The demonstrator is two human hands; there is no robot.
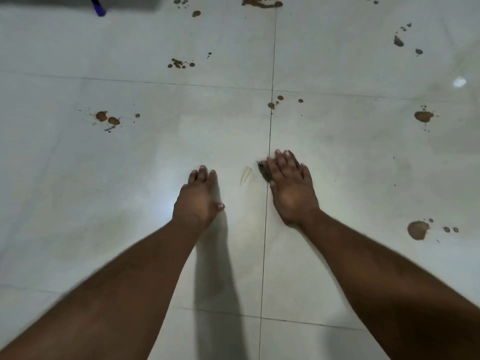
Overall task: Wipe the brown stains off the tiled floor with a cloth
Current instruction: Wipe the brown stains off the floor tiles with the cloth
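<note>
My right hand (288,185) lies flat on the white tiled floor (130,178), fingers straight, pressing on a small dark cloth (263,172) of which only an edge shows at the fingers' left side. My left hand (200,198) rests on the floor a little to the left, fingers extended, holding nothing. Between the hands is a faint pale smear (246,174). Brown stains dot the tiles: a left one (107,118), a far middle one (179,64), one on the grout line (274,102), and right ones (423,116) (417,229).
A long brown stain (262,3) lies at the far edge, and greyish spots (398,41) sit at the far right. A blue object (98,7) pokes out from under a dark shape at the top left. Grout lines cross near the hands.
</note>
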